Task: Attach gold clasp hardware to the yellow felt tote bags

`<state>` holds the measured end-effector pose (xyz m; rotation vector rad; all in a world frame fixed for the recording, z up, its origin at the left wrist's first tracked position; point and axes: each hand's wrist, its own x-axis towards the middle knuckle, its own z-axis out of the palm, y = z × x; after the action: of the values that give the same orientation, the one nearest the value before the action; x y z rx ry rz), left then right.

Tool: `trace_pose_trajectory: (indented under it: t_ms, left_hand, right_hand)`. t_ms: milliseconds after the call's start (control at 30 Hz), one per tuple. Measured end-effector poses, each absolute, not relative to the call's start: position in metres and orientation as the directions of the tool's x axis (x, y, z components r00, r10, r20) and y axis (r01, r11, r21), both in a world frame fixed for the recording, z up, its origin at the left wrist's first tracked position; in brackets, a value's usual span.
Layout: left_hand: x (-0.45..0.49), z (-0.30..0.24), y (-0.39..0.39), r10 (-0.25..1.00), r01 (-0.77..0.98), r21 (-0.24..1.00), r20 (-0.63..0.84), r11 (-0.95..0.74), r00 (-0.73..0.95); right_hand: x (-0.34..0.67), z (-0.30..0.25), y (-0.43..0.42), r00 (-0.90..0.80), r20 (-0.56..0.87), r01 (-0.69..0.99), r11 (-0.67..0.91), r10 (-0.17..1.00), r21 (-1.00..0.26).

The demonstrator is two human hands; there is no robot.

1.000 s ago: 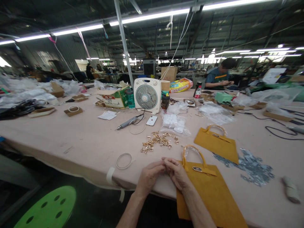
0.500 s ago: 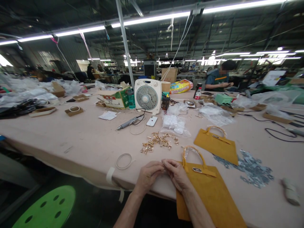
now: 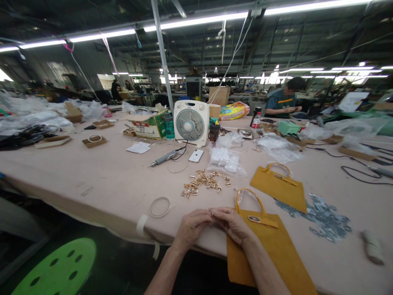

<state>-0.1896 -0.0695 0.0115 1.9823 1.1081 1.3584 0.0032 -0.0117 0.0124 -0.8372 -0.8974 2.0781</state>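
My left hand point(image 3: 193, 226) and my right hand point(image 3: 231, 223) meet fingertip to fingertip above the table's near edge. Both are closed in a pinch around something small, mostly covered by the fingers, so its kind does not show. Under my right wrist lies a mustard-yellow handbag point(image 3: 273, 250) with a wrapped handle and a metal clasp point(image 3: 254, 219). Just beyond my hands is a loose pile of small gold-coloured metal fittings point(image 3: 204, 182). A second yellow handbag point(image 3: 279, 186) lies farther back on the right.
Flat grey metal pieces point(image 3: 330, 219) are heaped to the right, near a rolled pale bundle point(image 3: 373, 247). A tape ring point(image 3: 160, 207) lies left of my hands. An electric screwdriver point(image 3: 164, 158), phone point(image 3: 195, 155) and fan point(image 3: 190, 123) stand or lie behind. A co-worker point(image 3: 284, 100) sits across the table.
My right hand's fingers have shifted slightly and the hand lies flatter, still pinched against my left fingertips. The view has moved a little; the bags and fittings lie as before.
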Motion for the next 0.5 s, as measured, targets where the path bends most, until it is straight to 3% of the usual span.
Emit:
trace_pose_trajectory:
  t_ms: [300,500]
  left_hand:
    - [-0.189,0.012,-0.071,0.835,0.280,0.787,0.517,-0.550,0.189]
    - [-0.190,0.017,-0.069,0.877,0.220,0.850,0.451,-0.479,0.167]
  right_hand:
    - [0.010,0.023,-0.006,-0.697,-0.222,-0.392,-0.621,0.682,-0.679]
    - [0.017,0.018,-0.008,-0.712,-0.159,-0.383,-0.568,0.684,-0.729]
